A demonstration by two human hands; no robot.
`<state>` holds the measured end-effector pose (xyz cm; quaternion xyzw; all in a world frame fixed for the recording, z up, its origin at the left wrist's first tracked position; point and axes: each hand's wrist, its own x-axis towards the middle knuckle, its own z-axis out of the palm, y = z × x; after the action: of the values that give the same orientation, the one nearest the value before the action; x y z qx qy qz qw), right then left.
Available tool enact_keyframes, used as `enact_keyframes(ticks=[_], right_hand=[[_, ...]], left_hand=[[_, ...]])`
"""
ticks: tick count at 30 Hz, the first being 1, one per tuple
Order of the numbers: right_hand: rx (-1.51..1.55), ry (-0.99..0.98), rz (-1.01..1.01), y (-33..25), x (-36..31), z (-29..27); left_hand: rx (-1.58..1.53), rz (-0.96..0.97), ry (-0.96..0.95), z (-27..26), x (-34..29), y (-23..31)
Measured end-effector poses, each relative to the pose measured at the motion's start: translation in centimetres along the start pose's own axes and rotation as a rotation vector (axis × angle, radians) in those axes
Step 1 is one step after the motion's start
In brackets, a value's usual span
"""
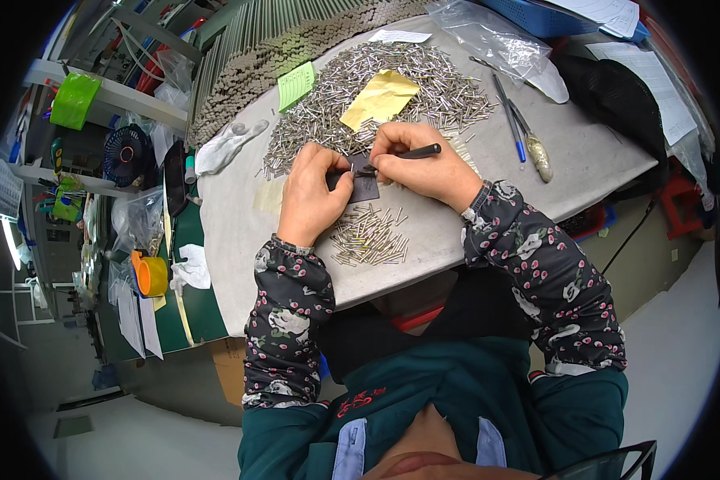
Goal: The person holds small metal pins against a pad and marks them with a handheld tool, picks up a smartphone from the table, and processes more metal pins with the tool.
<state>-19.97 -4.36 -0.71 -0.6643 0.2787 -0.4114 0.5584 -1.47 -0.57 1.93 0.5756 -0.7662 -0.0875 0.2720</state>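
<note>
Right hand (424, 164) is pinching a black tool (418, 151), its axis pointing left toward the dark pad (366, 189) the left hand (312, 192) is pinching.

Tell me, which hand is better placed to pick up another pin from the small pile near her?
Probably the left hand: it sits right above the small pile of pins, while the right hand holds a black tool.
</note>
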Motion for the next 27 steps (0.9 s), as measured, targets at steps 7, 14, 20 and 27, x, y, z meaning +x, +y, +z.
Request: enact_keyframes(ticks=[7, 14, 20, 27], right_hand=[[-0.013, 0.094, 0.007, 0.2, 0.0, -0.2], [-0.034, 0.101, -0.036, 0.5, -0.2, -0.5], [-0.046, 0.086, -0.044, 0.6, -0.3, -0.7], [0.006, 0.123, -0.036, 0.8, -0.3, -0.6]], left_hand=[[0.008, -0.014, 0.032, 0.1, 0.3, -0.4], [-0.039, 0.036, -0.030, 0.3, 0.5, -0.5], [-0.043, 0.012, -0.053, 0.4, 0.6, 0.0], [-0.041, 0.012, -0.056, 0.5, 0.6, -0.3]])
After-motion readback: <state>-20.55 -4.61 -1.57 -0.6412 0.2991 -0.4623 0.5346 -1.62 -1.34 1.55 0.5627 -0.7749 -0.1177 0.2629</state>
